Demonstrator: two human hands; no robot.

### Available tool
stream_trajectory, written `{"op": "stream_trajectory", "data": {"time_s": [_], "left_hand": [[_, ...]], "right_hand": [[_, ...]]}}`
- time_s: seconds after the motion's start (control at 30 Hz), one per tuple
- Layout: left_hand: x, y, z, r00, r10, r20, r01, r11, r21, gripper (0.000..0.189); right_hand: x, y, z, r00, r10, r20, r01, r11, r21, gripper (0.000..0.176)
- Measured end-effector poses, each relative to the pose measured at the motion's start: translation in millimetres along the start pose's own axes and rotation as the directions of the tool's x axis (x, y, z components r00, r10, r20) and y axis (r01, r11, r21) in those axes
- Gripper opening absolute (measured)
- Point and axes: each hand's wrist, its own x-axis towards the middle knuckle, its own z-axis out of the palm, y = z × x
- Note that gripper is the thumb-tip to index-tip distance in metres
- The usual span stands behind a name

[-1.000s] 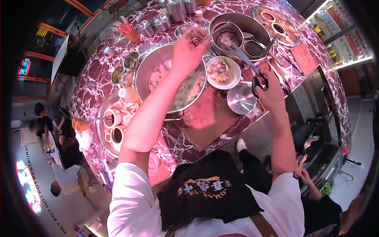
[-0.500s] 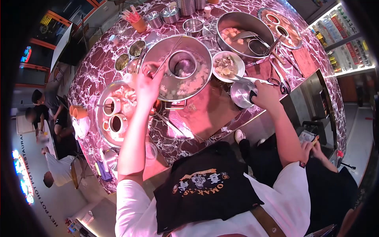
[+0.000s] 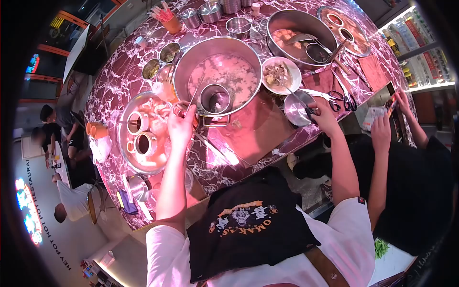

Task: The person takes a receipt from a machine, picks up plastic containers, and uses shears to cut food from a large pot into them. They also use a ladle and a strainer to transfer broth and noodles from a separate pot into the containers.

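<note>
I have the left hand (image 3: pixel 182 122) curled around a slim metal handle (image 3: pixel 196 89), beside the deep round metal strainer (image 3: pixel 216 100) inside the wide steel pot (image 3: pixel 183 68); the right hand (image 3: pixel 323 116), stretched forward, grips black-handled metal scissors (image 3: pixel 309 110), blades toward the round white bowl (image 3: pixel 295 75).

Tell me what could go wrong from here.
The scissors in the right hand point toward the white food bowl; a careless push might tip it.

The metal cup appears close to the near rim of the large pot; knocking it could splash liquid.
</note>
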Motion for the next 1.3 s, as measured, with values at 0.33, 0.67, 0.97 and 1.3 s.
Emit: {"op": "stream_trajectory", "data": {"time_s": [0.33,0.67,0.97,1.3], "left_hand": [[-8,-8,-2,0.996,-0.084,0.039,0.089,0.986,-0.143,0.018],[-7,-14,0,0.998,-0.058,0.008,0.058,0.991,-0.120,0.018],[5,-17,7,1.000,0.012,-0.006,-0.012,0.998,-0.065,0.020],[0,-16,3,1.000,0.031,-0.007,-0.031,0.997,-0.064,0.019]], "right_hand": [[-12,-10,-17,0.968,0.190,0.164,-0.248,0.830,0.500,0.029],[-12,-32,-32,0.963,0.050,0.264,-0.202,0.784,0.587,0.040],[-17,-81,-25,0.984,-0.047,0.173,-0.024,0.921,0.388,0.039],[-4,-90,3,0.978,-0.204,-0.048,0.039,0.403,-0.914,0.055]]}}
